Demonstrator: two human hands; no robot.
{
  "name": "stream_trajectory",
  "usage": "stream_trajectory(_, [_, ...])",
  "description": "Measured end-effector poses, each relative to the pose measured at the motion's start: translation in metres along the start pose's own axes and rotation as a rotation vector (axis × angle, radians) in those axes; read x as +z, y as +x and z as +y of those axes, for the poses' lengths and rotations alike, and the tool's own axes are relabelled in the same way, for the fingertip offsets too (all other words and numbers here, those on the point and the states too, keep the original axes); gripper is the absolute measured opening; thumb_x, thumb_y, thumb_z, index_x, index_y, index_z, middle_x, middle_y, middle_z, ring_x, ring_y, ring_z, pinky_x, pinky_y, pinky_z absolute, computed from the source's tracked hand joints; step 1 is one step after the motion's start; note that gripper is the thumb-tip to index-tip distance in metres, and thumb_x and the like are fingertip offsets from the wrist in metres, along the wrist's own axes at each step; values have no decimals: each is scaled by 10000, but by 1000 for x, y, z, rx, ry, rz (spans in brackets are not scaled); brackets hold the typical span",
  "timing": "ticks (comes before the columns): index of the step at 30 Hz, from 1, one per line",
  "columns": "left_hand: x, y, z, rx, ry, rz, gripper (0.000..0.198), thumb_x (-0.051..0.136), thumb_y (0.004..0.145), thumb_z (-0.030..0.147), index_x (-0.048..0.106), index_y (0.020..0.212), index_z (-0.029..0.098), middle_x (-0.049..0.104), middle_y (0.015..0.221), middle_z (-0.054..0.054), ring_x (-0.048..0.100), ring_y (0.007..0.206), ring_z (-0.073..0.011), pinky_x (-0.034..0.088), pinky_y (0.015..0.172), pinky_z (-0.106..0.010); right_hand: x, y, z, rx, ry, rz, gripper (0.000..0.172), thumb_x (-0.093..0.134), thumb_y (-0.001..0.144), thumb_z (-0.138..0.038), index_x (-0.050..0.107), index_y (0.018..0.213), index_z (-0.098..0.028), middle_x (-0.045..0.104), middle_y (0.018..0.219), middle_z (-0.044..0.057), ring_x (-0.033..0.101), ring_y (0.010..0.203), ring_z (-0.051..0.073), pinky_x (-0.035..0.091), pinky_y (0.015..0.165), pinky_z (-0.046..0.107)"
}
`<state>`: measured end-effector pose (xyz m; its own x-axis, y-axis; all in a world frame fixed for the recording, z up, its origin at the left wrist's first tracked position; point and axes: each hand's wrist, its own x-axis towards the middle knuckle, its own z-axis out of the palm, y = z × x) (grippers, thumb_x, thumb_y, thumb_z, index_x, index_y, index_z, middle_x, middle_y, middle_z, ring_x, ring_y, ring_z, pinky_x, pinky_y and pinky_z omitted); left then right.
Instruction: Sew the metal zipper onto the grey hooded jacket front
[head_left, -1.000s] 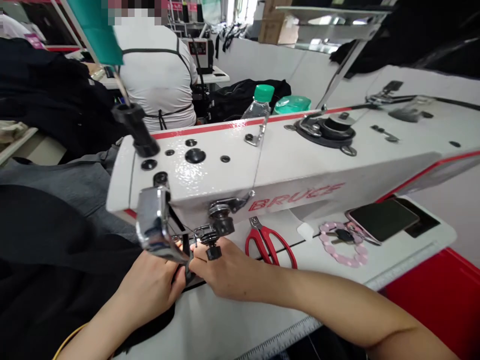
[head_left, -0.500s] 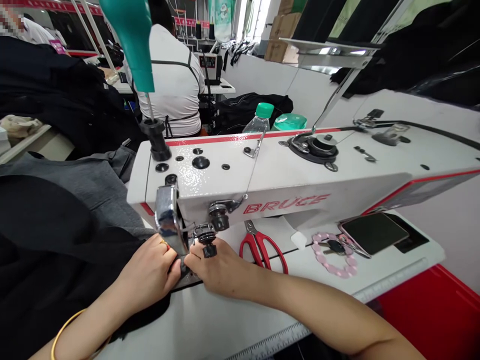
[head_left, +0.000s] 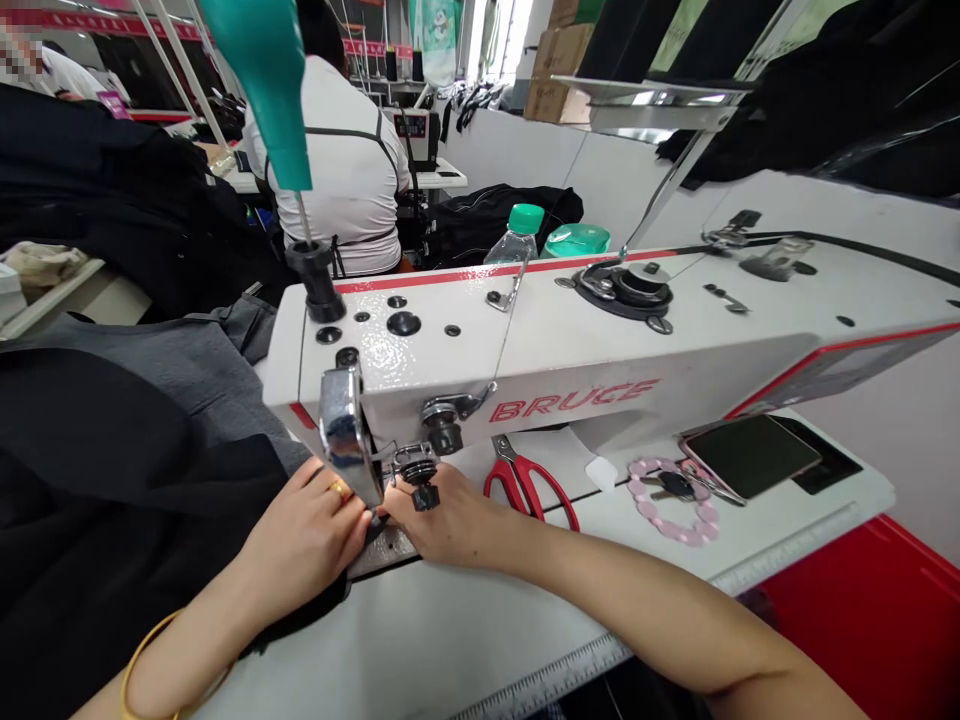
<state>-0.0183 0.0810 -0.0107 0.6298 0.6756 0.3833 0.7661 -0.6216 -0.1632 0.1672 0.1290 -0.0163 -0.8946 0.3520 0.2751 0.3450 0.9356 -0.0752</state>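
Observation:
A white sewing machine [head_left: 570,340] spans the view, its needle end close above both hands. My left hand [head_left: 311,525], with a gold ring, is closed at the edge of the black fabric [head_left: 150,500], thumb and fingers pinched just left of the needle area. My right hand [head_left: 442,515] reaches in under the machine head, its fingers closed on a bit of the same dark cloth beside the presser area. The machine's tension parts partly cover its fingertips. Grey fabric [head_left: 210,370] lies behind the black cloth on the left.
Red-handled scissors [head_left: 529,485] lie under the machine arm. A pink beaded bracelet with keys [head_left: 671,500] and a phone [head_left: 750,458] rest to the right. A teal-handled screwdriver [head_left: 266,100] stands upright in a holder on the machine. A co-worker [head_left: 341,170] sits ahead.
My left hand has shifted slightly right, its fingers nearer my right hand, and the wrist turned a little. The whole view has shifted slightly. Both hands remain by the needle.

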Motion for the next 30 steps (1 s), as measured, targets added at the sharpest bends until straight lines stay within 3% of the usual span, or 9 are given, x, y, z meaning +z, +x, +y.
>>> stream_trajectory(4, [2,-1,16,-47,-56,122,121,520,817,207,579,742,132,550,662,-40,505,640,-173,400,639,-318,0,-2,3,-13,8,6,139,416,817,-121,487,703,-157,527,663,6,400,556,121,249,522,269])
stream_trajectory(10, [5,-2,18,-73,-53,63,47,517,806,149,560,792,137,525,693,-45,496,684,-196,399,610,-319,0,-3,2,-35,-14,114,191,384,845,-112,502,700,-150,510,627,-3,395,550,128,241,504,281])
stream_trajectory(13, [3,-4,16,-36,-50,26,130,431,843,122,560,839,126,550,722,-57,500,661,-189,406,577,-316,0,-4,2,-78,-77,125,225,335,841,-56,504,716,-136,510,642,12,407,558,134,233,501,282])
stream_trajectory(17, [3,-10,12,58,-67,-71,294,289,871,86,580,856,127,591,746,-70,529,686,-190,435,562,-312,2,-6,-1,-176,-153,64,224,319,846,-40,503,749,-125,501,643,19,441,578,145,249,529,285])
stream_trajectory(21, [10,-20,5,57,-101,-102,322,298,870,95,600,958,167,622,860,-64,542,842,-203,461,744,-374,0,-11,-5,-218,-124,-32,228,311,842,-37,521,787,-105,512,703,44,471,651,163,281,559,302])
stream_trajectory(25, [13,-24,-2,22,-203,-99,312,335,866,131,611,983,218,632,898,-39,538,902,-197,462,755,-328,-3,-14,-6,-190,-89,-98,218,321,823,-38,534,823,-86,511,752,61,471,694,172,287,575,314])
stream_trajectory(30, [8,-13,-7,-41,-168,-128,328,331,857,133,635,929,233,639,916,-46,563,845,-193,457,715,-309,3,-11,-2,-72,-23,-91,176,350,809,-79,515,770,-126,496,765,46,436,676,167,264,573,316])
